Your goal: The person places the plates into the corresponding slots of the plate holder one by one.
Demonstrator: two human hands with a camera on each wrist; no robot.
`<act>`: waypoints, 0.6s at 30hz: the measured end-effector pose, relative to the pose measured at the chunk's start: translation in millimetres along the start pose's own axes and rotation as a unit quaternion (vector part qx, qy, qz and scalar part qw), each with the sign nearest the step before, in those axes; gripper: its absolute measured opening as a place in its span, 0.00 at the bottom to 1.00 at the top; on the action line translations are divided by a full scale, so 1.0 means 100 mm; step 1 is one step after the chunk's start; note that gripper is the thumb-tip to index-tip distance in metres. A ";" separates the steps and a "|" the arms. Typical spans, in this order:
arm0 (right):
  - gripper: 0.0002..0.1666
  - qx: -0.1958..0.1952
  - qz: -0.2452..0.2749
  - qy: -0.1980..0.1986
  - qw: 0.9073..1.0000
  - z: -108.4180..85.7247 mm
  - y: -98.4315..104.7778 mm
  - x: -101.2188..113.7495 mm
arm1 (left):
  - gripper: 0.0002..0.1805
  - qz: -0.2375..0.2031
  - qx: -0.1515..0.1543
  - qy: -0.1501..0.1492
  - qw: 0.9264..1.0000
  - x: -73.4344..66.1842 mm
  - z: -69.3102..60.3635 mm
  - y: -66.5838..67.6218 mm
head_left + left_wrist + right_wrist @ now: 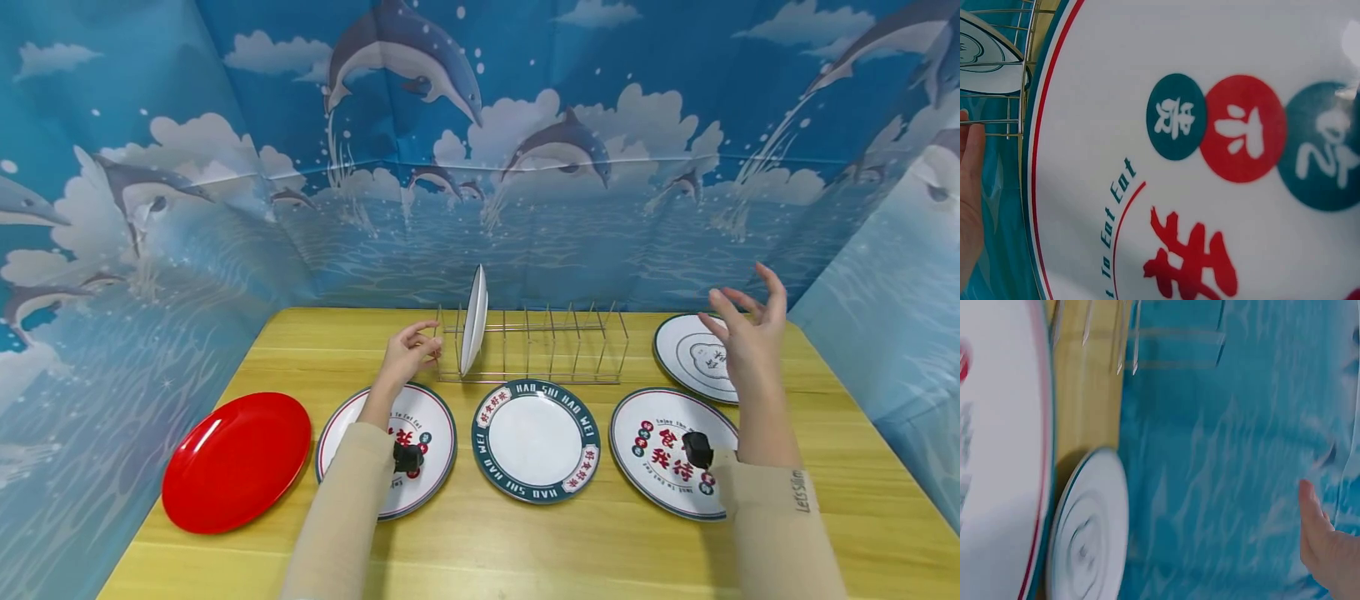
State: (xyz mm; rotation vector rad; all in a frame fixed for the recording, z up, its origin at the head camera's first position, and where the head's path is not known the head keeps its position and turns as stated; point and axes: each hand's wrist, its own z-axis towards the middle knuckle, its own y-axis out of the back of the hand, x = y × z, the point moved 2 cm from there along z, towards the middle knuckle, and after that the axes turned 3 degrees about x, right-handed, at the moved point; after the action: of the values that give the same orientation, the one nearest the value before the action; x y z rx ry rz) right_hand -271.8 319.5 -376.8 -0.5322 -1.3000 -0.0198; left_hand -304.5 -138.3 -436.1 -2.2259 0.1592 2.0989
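Two beige sleeves (341, 510), the right one lettered. Yellow table (525, 542), wood-grained. One red plate (237, 462), glossy, far left, lying flat. One left printed plate (422, 421), partly under the left forearm. One green-rimmed plate (536, 440), flat, mid-table, just before the rack. One right printed plate (651, 454), flat, partly hidden by the right wrist and its dark camera (697, 450). One left hand (408, 354), fingers bent, at the rack's left end; whether gripping a wire, cannot tell. One right hand (756, 333), raised, fingers spread wide, holding nothing, overlapping the small plate's edge in the head view. One small plate (697, 357), white, dark-rimmed, flat, right of the rack. One wire rack (555, 382), near the table's back edge. One upright plate (474, 325), on edge, slightly tilted, in the rack's left part. Blue backdrop (525, 242), dolphins and clouds.
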 end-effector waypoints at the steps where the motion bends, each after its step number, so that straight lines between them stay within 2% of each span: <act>1: 0.43 -0.013 0.013 -0.003 1.000 -0.02 0.05 0.02 | 0.22 0.001 0.000 0.000 1.000 0.00 0.00 0.00; 5: 0.46 -0.049 0.028 -0.028 0.998 -0.15 0.23 0.13 | 0.21 0.000 -0.003 0.003 1.000 0.00 0.00 0.01; 9: 0.48 -0.049 0.032 -0.058 0.997 -0.18 0.48 0.11 | 0.19 -0.001 -0.006 0.005 1.000 0.00 0.00 0.01; 12: 0.48 -0.045 0.021 -0.081 0.996 -0.08 0.77 -0.03 | 0.18 -0.004 -0.004 0.003 1.000 0.01 0.00 0.02; 14: 0.50 -0.045 0.011 -0.094 0.995 0.05 1.08 -0.22 | 0.19 -0.006 -0.002 0.002 1.000 0.01 0.01 0.02; 16: 0.52 -0.044 0.009 -0.105 0.993 0.19 1.37 -0.40 | 0.20 -0.009 0.003 0.007 1.000 -0.04 -0.02 0.00; 18: 0.54 -0.046 -0.005 -0.125 0.991 0.23 1.55 -0.49 | 0.22 -0.015 0.007 0.014 1.000 -0.07 -0.04 -0.01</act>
State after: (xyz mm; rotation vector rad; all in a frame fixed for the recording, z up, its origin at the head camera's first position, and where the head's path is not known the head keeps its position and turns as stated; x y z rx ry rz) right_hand -258.8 451.3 -474.5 -0.6218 -1.5523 -0.0219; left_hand -301.1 -137.8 -428.6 -2.2360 0.1408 2.0461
